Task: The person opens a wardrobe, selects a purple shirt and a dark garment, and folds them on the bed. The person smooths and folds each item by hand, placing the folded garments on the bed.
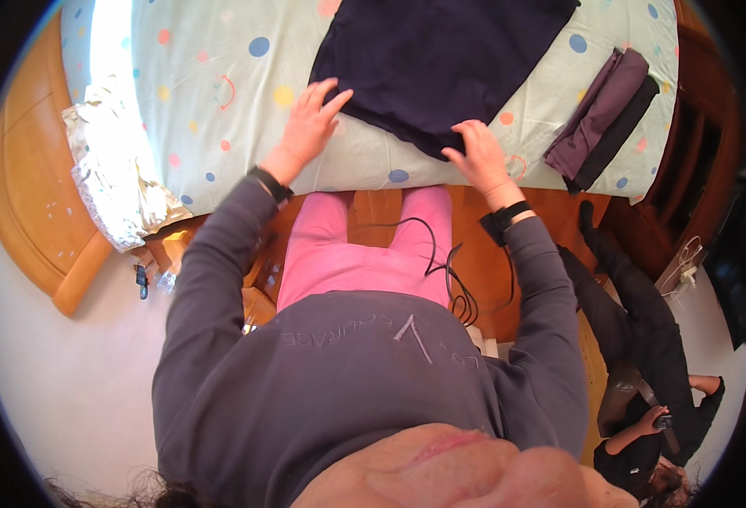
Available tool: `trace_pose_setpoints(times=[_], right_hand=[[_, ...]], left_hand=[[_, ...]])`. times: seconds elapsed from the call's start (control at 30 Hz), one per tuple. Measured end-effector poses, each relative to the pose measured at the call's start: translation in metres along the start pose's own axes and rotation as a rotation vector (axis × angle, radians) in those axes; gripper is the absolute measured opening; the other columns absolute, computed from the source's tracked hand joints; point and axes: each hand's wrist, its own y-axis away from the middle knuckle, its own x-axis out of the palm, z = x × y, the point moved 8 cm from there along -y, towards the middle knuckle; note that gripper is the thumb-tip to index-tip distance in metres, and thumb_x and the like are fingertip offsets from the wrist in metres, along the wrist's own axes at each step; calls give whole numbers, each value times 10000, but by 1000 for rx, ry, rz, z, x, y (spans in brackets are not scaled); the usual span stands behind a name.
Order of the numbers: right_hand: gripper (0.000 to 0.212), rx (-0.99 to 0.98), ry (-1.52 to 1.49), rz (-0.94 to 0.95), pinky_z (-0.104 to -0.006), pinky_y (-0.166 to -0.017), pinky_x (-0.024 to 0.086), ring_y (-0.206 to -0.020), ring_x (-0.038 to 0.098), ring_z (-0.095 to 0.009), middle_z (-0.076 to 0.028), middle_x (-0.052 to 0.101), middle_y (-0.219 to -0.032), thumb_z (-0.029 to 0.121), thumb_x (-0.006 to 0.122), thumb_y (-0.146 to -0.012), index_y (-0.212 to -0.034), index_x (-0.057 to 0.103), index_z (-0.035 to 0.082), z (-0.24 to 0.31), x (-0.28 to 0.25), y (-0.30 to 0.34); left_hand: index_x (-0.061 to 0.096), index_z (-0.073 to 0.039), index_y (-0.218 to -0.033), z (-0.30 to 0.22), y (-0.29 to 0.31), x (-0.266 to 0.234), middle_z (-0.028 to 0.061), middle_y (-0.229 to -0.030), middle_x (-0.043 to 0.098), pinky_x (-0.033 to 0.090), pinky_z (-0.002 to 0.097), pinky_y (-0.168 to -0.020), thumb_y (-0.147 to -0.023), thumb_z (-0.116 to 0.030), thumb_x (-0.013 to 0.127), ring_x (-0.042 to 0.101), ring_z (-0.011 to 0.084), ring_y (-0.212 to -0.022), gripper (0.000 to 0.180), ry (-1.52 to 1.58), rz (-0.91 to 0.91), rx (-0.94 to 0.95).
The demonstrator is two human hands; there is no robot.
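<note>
A dark navy garment point(440, 68) lies spread on the bed's dotted sheet point(220, 97), its near edge facing me; I cannot make out what kind of garment it is. My left hand point(307, 127) is at its near left corner, fingers apart, the tips resting at the cloth's edge. At the near right corner is my right hand point(480, 161), its fingers slightly curved and the thumb held away from them, touching the edge. Neither hand visibly grips the cloth. Each wrist wears a black band.
Two rolled or folded garments, one purple point(597, 110) and one black point(618, 131), lie at the bed's right. Crumpled pale cloth point(115, 161) hangs over the left edge. A black cable point(453, 271) dangles by my legs. Another person point(652, 339) sits at the right, holding a small dark device.
</note>
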Motion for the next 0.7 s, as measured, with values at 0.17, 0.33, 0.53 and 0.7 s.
trace_pose_setpoints(times=[0.17,0.33,0.53,0.7], right_hand=[[767,119,251,-3,-461,-1050,437,-1257,525,-303,-90,531,-1365,117,820,-697,-1410,542,83,1,50,33],[511,52,83,-237,-414,-955,518,-1128,613,-302,-91,655,-1167,-62,653,-736,-1228,678,71,-12,37,30],[281,492,-240,-486,-384,-873,510,-1027,638,-297,-104,688,-1130,34,655,-903,-1180,689,63,-68,-38,11],[344,81,170,-584,-447,-959,450,-1082,597,-311,-82,644,-1133,95,766,-843,-1170,658,97,-12,-50,-3]], left_hand=[[613,-238,-1374,18,-41,23,10,-1584,447,384,493,-1120,-865,-110,639,425,254,-1438,525,-409,253,327],[698,-165,-1187,32,-62,10,-9,-1412,612,465,393,-1030,-884,-129,662,562,219,-1293,306,-267,229,338],[724,-110,-1168,44,-137,-47,34,-1253,694,519,381,-931,-926,-127,712,662,273,-1109,243,144,-45,-38],[681,-157,-1266,-18,-140,-51,24,-1293,666,473,390,-1008,-870,-120,751,616,257,-1196,404,12,-187,321]])
